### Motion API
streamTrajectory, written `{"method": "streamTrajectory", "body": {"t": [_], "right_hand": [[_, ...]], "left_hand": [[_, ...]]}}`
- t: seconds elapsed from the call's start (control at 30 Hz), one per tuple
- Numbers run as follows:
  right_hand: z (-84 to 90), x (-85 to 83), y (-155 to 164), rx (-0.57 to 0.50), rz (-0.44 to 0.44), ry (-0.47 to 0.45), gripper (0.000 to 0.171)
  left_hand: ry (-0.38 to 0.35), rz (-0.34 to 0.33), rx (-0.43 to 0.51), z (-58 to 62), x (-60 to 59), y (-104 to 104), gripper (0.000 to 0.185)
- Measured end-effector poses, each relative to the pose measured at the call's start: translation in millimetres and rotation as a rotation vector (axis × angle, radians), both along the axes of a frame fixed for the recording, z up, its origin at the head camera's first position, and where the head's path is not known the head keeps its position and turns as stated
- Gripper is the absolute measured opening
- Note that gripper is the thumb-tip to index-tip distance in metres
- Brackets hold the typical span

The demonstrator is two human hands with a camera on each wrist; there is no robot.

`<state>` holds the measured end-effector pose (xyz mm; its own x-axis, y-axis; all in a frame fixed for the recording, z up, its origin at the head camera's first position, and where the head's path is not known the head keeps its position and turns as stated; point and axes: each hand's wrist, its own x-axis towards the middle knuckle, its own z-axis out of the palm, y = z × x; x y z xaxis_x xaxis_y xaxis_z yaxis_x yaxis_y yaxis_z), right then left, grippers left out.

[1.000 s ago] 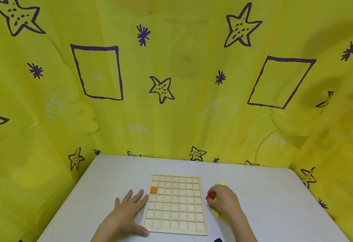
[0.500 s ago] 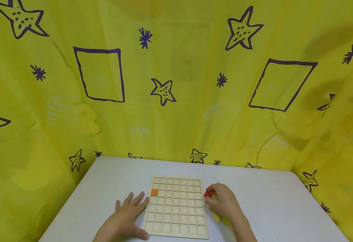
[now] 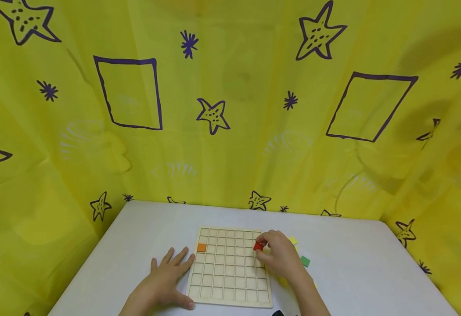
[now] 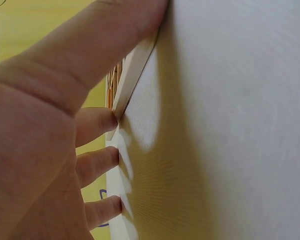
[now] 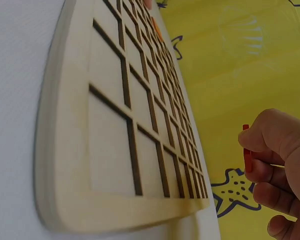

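Two fingertips of right hand [image 3: 279,256] pinch red block [image 3: 258,246].

Red tile [image 3: 258,246], orange tile [image 3: 201,248], pale wooden grid board [image 3: 230,298], star-patterned yellow backdrop [image 3: 230,109].

Illumination is bright, even and diffuse; the yellow backdrop [image 3: 230,109] carries only soft grey shadows at upper right, and the white table [image 3: 353,263] shows no glare. The head view is sharp at centre, with wide-angle distortion bending the backdrop's printed squares and stars toward the left and right edges. In the left wrist view the left hand [image 4: 45,150] is close, soft in focus and casts a shadow on the table, while in the right wrist view the near edge of the wooden grid board [image 5: 65,165] is blurred.
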<state>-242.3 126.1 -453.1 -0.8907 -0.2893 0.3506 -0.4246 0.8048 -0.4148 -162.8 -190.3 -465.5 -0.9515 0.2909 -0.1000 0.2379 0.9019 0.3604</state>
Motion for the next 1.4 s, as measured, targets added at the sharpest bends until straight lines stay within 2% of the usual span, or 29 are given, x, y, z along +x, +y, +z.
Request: {"method": "streamTrajectory", "body": {"t": [0.2,0.6,0.93,1.17,1.4], "right_hand": [[9.9,-5.9,-20,0.026,0.061,0.059,0.008],[18.6,-11.8,-54,0.087,0.126,-0.018,0.011],[20.0,-21.1,-78,0.137,0.18,-0.034,0.018],[17.9,-25.6,-94,0.158,0.221,-0.062,0.017],[4.2,-25.9,-106,0.178,0.23,-0.121,0.015]], "left_hand": [[-0.002,-0.003,-0.005,0.0,-0.6,0,0.112],[-0.052,0.024,0.012,-4.4,-3.6,0,0.112],[-0.002,0.014,-0.009,1.0,-4.3,-1,0.112],[-0.026,0.024,-0.023,1.5,-8.2,-1,0.112],[-0.056,0.027,-0.036,0.8,-6.5,0,0.11]]}}
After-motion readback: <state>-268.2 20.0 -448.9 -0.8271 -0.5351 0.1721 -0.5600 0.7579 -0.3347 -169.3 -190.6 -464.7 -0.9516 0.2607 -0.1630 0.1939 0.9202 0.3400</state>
